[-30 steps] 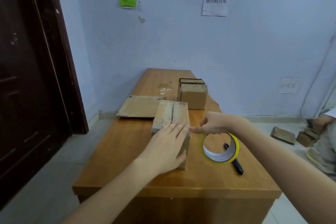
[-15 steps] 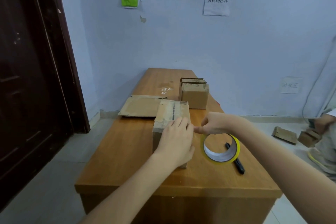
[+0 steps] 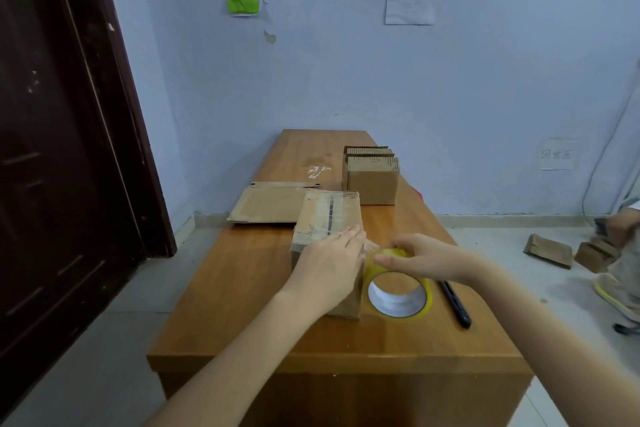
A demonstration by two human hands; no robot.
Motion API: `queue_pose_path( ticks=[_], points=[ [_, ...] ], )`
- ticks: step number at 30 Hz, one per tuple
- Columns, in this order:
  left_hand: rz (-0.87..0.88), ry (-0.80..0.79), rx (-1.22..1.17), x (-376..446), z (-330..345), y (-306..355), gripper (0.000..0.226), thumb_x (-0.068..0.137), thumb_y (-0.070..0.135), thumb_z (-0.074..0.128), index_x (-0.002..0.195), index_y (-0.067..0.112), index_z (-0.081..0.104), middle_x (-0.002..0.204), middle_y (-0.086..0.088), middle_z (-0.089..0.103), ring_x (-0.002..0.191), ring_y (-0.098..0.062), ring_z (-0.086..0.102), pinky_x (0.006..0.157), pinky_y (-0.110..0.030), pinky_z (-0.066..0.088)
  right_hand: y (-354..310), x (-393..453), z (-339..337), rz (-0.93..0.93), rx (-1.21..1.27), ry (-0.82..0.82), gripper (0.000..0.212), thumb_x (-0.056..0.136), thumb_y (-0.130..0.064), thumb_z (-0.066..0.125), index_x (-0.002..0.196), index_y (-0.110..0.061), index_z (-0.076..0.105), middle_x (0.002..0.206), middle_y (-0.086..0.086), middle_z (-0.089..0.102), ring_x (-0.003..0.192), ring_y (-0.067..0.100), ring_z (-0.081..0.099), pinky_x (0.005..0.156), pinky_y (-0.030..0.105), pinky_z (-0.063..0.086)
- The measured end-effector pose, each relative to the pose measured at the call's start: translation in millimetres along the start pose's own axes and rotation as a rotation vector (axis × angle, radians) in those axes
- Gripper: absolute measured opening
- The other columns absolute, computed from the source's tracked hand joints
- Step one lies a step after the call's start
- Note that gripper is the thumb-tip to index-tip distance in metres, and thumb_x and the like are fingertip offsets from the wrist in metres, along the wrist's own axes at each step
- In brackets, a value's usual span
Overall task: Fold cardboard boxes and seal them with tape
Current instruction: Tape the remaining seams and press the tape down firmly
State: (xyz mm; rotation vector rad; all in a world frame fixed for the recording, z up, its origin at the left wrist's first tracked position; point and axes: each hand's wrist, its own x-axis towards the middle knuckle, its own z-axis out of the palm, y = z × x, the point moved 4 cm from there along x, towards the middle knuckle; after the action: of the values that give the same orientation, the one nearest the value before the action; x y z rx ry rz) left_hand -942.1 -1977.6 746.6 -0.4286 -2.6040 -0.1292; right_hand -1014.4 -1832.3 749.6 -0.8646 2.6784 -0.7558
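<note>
My left hand [image 3: 327, 267] lies flat on the box [image 3: 327, 222], which looks light and crushable, while my right hand [image 3: 420, 255] has its grip round the slick tape roll [image 3: 398, 295], best held by the rim.

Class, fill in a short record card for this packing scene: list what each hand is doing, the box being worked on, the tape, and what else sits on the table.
Left hand: left hand lies flat, fingers straight, pressing the top of the box
Right hand: right hand grips the top of the tape roll
Box in work: brown cardboard box with clear tape along its top, near the table's middle
Tape: yellow-rimmed roll of clear tape, upright beside the box
Table: long wooden table
Other items: flattened cardboard sheet; small folded cardboard boxes at the back; black pen-like tool
</note>
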Motion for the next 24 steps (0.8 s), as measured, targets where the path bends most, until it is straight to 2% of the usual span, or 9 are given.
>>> queue_pose_path(
  ticks=[3, 5, 8, 11, 12, 14, 17, 21, 24],
  points=[
    [-0.011, 0.01, -0.004, 1, 3, -2, 0.046, 0.104, 0.028, 0.03, 0.146, 0.012, 0.033, 0.152, -0.001, 0.033, 0.138, -0.013, 0.033, 0.108, -0.026, 0.031, 21, -13, 7, -0.085, 0.287, 0.148, 0.04, 0.075, -0.044, 0.076, 0.108, -0.03, 0.059, 0.1, -0.011, 0.064, 0.095, 0.006, 0.06, 0.082, 0.023, 0.049],
    [-0.014, 0.043, 0.007, 0, 6, -1, 0.044, 0.099, 0.026, 0.039, 0.136, 0.007, 0.049, 0.14, -0.006, 0.05, 0.126, -0.018, 0.051, 0.096, -0.03, 0.045, 35, -20, 18, -0.117, 0.381, 0.273, 0.038, 0.075, -0.028, 0.08, 0.106, -0.03, 0.059, 0.094, -0.015, 0.065, 0.091, 0.01, 0.061, 0.079, 0.022, 0.048],
    [0.004, 0.062, 0.02, -1, 11, -2, 0.04, 0.088, 0.026, 0.049, 0.118, 0.006, 0.066, 0.119, -0.006, 0.067, 0.105, -0.016, 0.066, 0.077, -0.026, 0.055, 46, -25, 35, -0.117, 0.523, 0.405, 0.028, 0.085, -0.013, 0.069, 0.107, -0.027, 0.059, 0.095, -0.007, 0.067, 0.093, 0.017, 0.062, 0.081, 0.029, 0.051],
    [0.036, 0.127, 0.054, -1, 6, -3, 0.042, 0.089, 0.029, 0.041, 0.113, 0.007, 0.068, 0.112, -0.004, 0.07, 0.097, -0.012, 0.068, 0.07, -0.021, 0.054, 43, -22, 43, -0.132, 0.605, 0.47, 0.037, 0.091, -0.001, 0.057, 0.114, -0.03, 0.057, 0.106, -0.002, 0.064, 0.093, 0.013, 0.063, 0.079, 0.03, 0.054],
    [0.035, 0.135, 0.051, -2, 5, -2, 0.042, 0.092, 0.029, 0.041, 0.119, 0.006, 0.064, 0.116, -0.005, 0.068, 0.102, -0.013, 0.067, 0.074, -0.021, 0.054, 41, -21, 42, -0.134, 0.636, 0.525, 0.04, 0.09, 0.004, 0.054, 0.111, -0.03, 0.059, 0.1, -0.005, 0.066, 0.084, 0.008, 0.063, 0.072, 0.025, 0.053],
    [0.023, 0.059, 0.066, -2, 3, -1, 0.046, 0.101, 0.029, 0.036, 0.141, 0.006, 0.041, 0.14, -0.004, 0.051, 0.126, -0.012, 0.051, 0.093, -0.023, 0.045, 38, -23, 36, -0.136, 0.649, 0.642, 0.046, 0.088, 0.013, 0.049, 0.1, -0.029, 0.065, 0.083, -0.013, 0.067, 0.07, 0.0, 0.06, 0.065, 0.015, 0.047],
    [0.002, 0.024, 0.058, -4, 2, -3, 0.052, 0.104, 0.035, 0.024, 0.151, 0.014, 0.016, 0.155, 0.001, 0.027, 0.141, -0.009, 0.027, 0.108, -0.021, 0.028, 34, -30, 25, -0.182, 0.51, 0.684, 0.052, 0.085, 0.016, 0.048, 0.1, -0.03, 0.066, 0.09, -0.011, 0.068, 0.075, -0.005, 0.059, 0.064, 0.01, 0.045],
    [0.004, 0.015, 0.035, -4, 1, -3, 0.052, 0.103, 0.035, 0.028, 0.15, 0.013, 0.021, 0.154, 0.002, 0.029, 0.14, -0.009, 0.029, 0.108, -0.023, 0.029, 29, -36, 10, -0.228, 0.25, 0.702, 0.06, 0.079, 0.016, 0.047, 0.107, -0.035, 0.062, 0.096, -0.012, 0.065, 0.082, -0.006, 0.057, 0.064, 0.006, 0.04],
    [0.014, 0.027, 0.019, -4, 3, -4, 0.049, 0.103, 0.033, 0.031, 0.147, 0.012, 0.03, 0.15, -0.001, 0.036, 0.137, -0.013, 0.037, 0.106, -0.026, 0.035, 27, -39, 7, -0.255, 0.151, 0.709, 0.062, 0.077, 0.016, 0.047, 0.108, -0.037, 0.058, 0.098, -0.007, 0.065, 0.079, -0.002, 0.057, 0.064, 0.01, 0.037]
  ],
)
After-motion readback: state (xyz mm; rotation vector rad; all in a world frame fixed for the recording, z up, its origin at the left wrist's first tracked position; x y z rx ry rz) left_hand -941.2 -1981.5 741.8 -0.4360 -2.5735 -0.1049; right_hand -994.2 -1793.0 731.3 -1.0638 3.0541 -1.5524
